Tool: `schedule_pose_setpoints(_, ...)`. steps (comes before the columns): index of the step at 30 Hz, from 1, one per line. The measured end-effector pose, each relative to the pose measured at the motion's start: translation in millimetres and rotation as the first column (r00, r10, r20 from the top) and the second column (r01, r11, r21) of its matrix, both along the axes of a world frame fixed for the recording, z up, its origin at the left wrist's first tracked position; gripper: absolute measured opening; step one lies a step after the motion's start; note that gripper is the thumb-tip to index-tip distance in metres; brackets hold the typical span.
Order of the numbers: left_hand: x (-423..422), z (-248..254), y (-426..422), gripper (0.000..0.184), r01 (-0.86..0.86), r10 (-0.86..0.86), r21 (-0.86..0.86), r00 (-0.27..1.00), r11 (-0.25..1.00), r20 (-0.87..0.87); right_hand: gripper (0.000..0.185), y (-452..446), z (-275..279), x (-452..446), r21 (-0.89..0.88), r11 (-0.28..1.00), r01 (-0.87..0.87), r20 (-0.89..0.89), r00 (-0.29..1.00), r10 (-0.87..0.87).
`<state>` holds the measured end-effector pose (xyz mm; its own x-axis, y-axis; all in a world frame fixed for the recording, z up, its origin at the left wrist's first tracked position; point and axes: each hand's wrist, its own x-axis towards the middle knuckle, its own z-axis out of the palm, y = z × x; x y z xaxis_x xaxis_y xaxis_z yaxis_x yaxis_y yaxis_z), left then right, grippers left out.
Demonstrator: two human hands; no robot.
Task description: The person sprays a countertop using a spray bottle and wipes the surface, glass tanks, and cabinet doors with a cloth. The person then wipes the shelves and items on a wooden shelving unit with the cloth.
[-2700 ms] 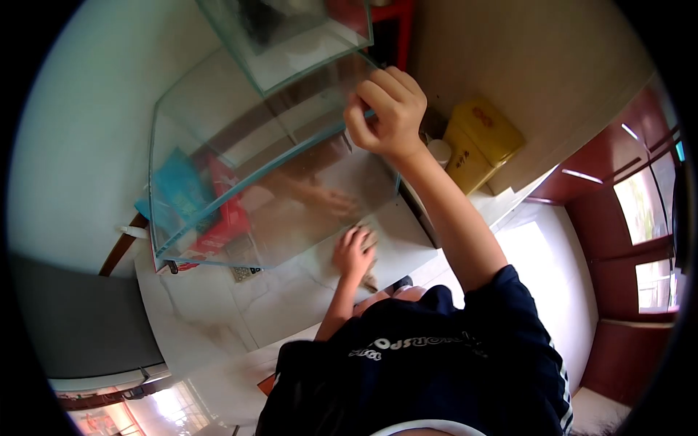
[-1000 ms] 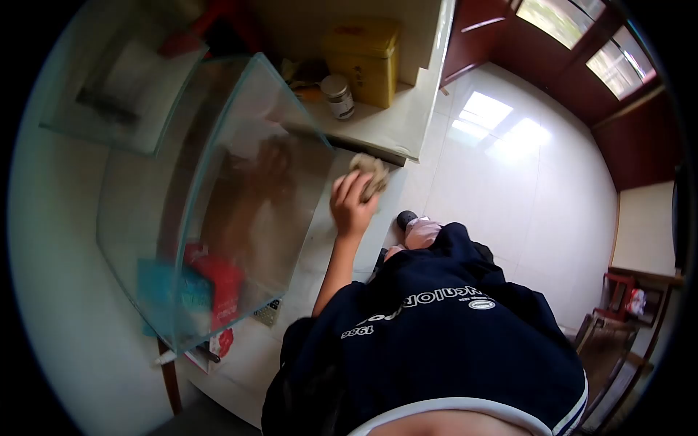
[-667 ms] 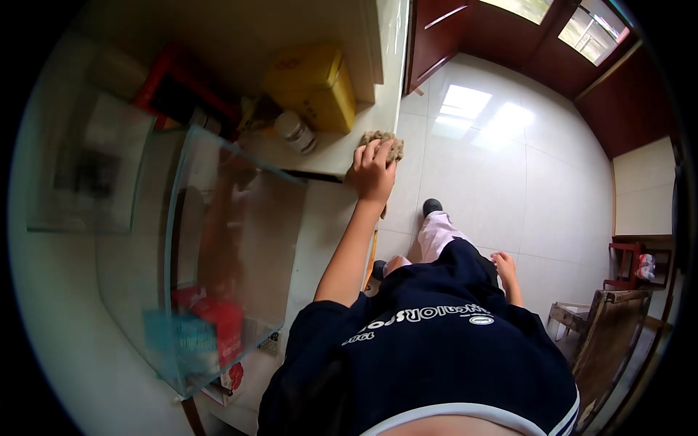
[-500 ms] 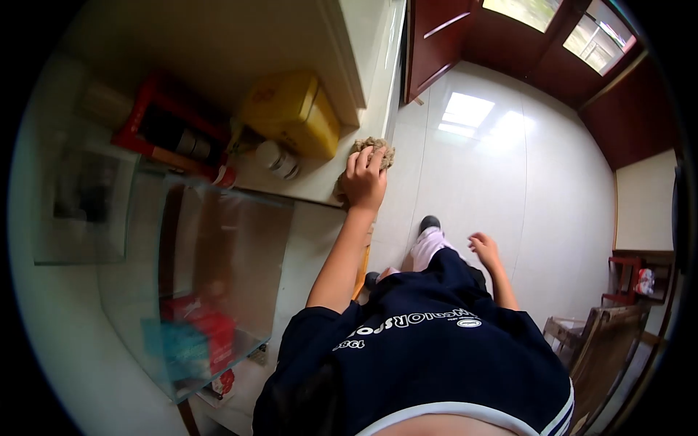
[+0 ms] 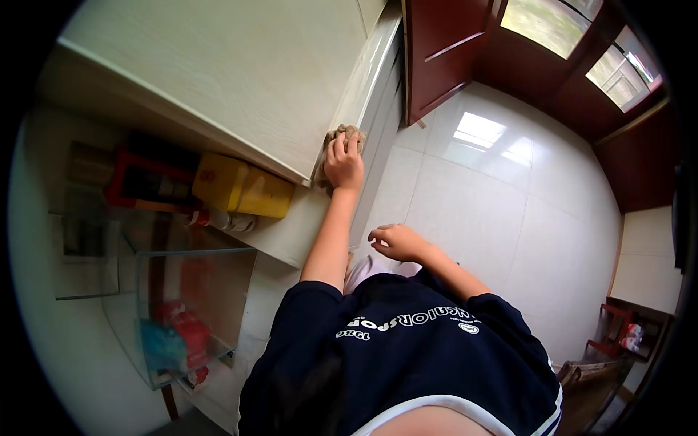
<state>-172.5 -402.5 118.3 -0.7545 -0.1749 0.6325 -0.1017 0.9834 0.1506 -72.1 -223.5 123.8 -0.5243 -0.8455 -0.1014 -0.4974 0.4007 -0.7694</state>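
Well, the left hand (image 5: 343,166) was closed over a crumpled brown cloth (image 5: 352,135), its fingers bent across the top of the bundle and part of the fabric hanging out along the wrist side. The cloth lay on the pale surface (image 5: 280,245) near its outer edge, just beside the corner of a large light panel (image 5: 240,80). The right hand (image 5: 396,241) held nothing; it hung in the air in front of the body, nearer the lap, its fingers loosely curled and the hand partly open, well apart from the cloth. Under the panel, a yellow box (image 5: 254,190) sat on the surface, with a jar (image 5: 240,221) close against its near side and a red-framed object (image 5: 145,182) farther along. Nearer the person's left side stood a glass tank (image 5: 225,291); blue packaging (image 5: 158,344) and red packaging (image 5: 187,333) showed through its walls, though whether they were inside or behind the glass I could not tell. On the other side of the hands, the tiled floor (image 5: 472,196) caught bright patches of light and ran up to a dark red door (image 5: 443,58).
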Motion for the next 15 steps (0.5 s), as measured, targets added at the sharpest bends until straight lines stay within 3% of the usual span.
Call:
schedule_pose_setpoints(5,-35,-2,0,0.043,-0.003,0.001,-0.054,0.999,0.999,-0.037,0.021,0,5,-8,0.011,0.995,-0.095,0.044,0.995,0.095)
schedule_pose_setpoints(15,-138,1,16,0.045,0.021,-0.021,0.023,0.999,1.000,0.031,0.021,8,-11,-73,-0.016,1.000,-0.015,0.055,0.998,0.016)
